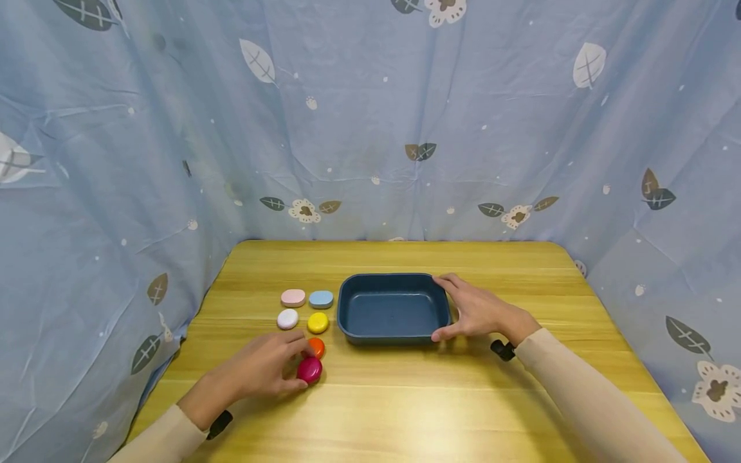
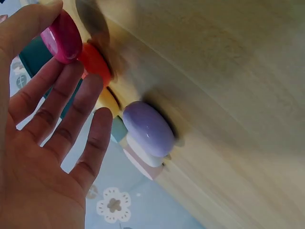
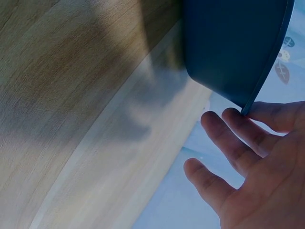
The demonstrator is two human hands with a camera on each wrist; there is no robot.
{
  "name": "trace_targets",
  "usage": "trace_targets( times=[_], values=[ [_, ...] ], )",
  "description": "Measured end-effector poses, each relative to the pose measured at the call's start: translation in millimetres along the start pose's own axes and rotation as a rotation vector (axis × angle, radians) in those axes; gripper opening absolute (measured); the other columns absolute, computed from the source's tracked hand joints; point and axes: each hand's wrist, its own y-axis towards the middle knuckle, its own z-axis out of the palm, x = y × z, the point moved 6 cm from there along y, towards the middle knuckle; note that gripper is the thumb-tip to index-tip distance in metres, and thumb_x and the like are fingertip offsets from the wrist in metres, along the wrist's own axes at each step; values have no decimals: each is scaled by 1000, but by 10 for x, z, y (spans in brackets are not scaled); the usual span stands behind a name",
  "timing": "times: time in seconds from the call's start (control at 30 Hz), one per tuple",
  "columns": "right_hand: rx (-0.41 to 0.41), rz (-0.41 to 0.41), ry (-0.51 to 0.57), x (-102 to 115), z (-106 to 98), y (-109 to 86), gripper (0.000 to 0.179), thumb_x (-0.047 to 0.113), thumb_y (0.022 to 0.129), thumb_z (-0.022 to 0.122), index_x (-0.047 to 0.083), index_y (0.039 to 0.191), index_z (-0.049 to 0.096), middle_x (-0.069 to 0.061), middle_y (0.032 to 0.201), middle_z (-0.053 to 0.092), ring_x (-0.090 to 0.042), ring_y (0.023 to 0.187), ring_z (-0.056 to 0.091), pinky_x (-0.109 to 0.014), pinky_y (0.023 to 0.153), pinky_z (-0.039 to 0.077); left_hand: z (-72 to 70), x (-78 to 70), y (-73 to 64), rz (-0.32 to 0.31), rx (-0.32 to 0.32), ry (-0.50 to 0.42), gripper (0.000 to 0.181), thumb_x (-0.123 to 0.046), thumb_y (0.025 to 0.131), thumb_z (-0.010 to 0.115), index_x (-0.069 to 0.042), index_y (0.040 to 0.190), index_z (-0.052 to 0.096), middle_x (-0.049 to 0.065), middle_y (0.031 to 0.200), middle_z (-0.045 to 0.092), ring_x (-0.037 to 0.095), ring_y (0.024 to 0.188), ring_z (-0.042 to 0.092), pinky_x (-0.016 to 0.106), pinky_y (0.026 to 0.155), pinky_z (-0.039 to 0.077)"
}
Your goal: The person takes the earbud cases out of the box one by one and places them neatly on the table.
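Note:
My left hand (image 1: 255, 366) pinches a glossy magenta round disc (image 1: 309, 371) between thumb and fingertips, its other fingers spread in the left wrist view. Right beside that disc is an orange round disc (image 1: 316, 348), partly covered by the fingers. A purple rounded piece (image 2: 148, 129) lies on the table near the little finger; the hand hides it in the head view. At the right end of a dark blue rectangular tray (image 1: 393, 308), my right hand (image 1: 480, 310) grips it, thumb at the near corner and fingers at the far corner. Inside, the tray holds nothing.
Left of the tray lie a pink oval piece (image 1: 292, 298), a blue oval piece (image 1: 321, 299), a white round disc (image 1: 287, 319) and a yellow round disc (image 1: 318, 323). A patterned blue curtain (image 1: 370, 128) surrounds the wooden table (image 1: 405, 411) at the back and sides.

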Motion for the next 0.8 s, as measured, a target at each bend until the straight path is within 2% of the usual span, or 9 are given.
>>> trace_targets(
  times=[0.2,0.4,0.67,0.8],
  values=[
    [2,7,-1,3,-9,1,139,85,85,88,10,185,28,-16,182,41,-41,154,63,-65,122,58,38,41,-53,-29,32,-24,44,-39,89,104,-26,123,80,-12,111,70,-3,91,53,23,81,56],
    [5,9,-5,1,-3,5,140,87,85,87,11,186,28,-16,183,41,-41,155,63,-66,123,57,84,71,-63,-54,34,-30,45,-37,89,103,-26,124,77,-14,117,73,-1,99,58,29,89,61],
    [2,10,-9,9,1,8,141,91,84,85,11,186,28,-15,183,41,-40,151,66,-65,121,59,94,84,-71,-104,75,-101,55,-33,88,104,-23,131,71,-12,115,74,4,100,65,28,88,62],
    [1,8,-12,6,7,8,142,93,83,83,11,186,28,-15,183,41,-40,151,66,-65,120,60,74,94,-80,-133,82,-114,59,-42,88,105,-25,132,70,-12,116,74,5,100,66,28,86,61]
  ],
)
